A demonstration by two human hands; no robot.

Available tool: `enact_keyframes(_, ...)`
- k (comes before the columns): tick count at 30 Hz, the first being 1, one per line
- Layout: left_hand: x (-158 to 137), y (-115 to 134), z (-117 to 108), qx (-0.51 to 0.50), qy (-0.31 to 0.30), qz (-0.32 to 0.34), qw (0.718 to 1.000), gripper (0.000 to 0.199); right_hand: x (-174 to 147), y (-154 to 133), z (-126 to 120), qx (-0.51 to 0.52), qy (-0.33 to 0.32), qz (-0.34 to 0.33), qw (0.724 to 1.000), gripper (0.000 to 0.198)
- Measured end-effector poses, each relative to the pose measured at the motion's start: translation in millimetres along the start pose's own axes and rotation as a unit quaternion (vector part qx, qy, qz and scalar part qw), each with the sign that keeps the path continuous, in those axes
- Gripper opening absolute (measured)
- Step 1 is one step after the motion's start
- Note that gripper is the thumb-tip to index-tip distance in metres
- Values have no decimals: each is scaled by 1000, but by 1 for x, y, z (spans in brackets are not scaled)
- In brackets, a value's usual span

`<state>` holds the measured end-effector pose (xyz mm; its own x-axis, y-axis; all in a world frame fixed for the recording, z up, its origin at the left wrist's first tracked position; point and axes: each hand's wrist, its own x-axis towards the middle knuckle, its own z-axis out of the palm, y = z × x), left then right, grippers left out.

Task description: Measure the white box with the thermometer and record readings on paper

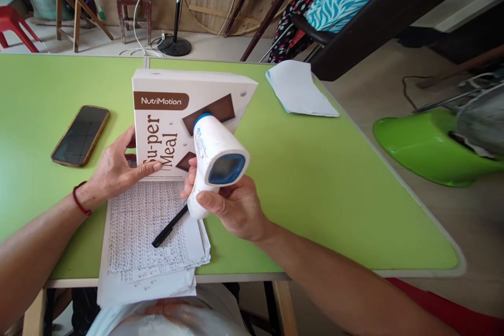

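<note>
Box (173, 121) and gadget (216, 152) are both up in front of the person, over a green desk (307, 210). The left hand (118, 165) is clamped on the low left side of the box, with its thumb across the front. The box is white, with brown pictures and the word NutriMotion in a brown patch. I cannot tell if its bottom touches the papers (149, 236) below.

The right hand (236, 210) is wrapped around the grip of the gadget. The gadget is white, and its blue-edged screen faces the person. Its far end has a blue ring and is in front of the box; I cannot tell if those 2 touch.

The papers are full of small writing and hang over the near edge of the desk. On them, 1 black pen (169, 227) lies aslant, with its top end by the grip. To the left, 1 phone (81, 136) lies with its dark screen up. A white sheet (301, 89) lies near the far right corner.

Past the desk, a brown chair (134, 0) and a black stand (176, 45) are on the floor.
</note>
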<state>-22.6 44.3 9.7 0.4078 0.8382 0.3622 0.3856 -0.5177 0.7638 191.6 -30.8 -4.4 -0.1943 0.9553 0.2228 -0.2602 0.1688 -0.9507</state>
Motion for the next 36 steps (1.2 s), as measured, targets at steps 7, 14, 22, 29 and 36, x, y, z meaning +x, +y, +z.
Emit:
enact_keyframes(7, -1, 3, -1, -18, -11, -21, 1000, 55, 0, -2, 0, -4, -2, -6, 1000, 27)
enact_keyframes(14, 0, 0, 0, -7, -5, -13, 1000, 54, 0, 0, -2, -2, -5, 7, 1000, 29)
enact_keyframes(22, 0, 2, -1, -19, -18, -24, 999, 57, 0, -4, -2, 6, -13, 11, 1000, 28)
enact_keyframes(29, -2, 0, 0, -23, -1, -26, 999, 56, 0, -1, -3, 8, -22, 6, 1000, 27)
enact_keyframes(36, -1, -9, -5, -18, 77, -32, 996, 56, 2, -19, -31, -238, 44, -130, 961, 29)
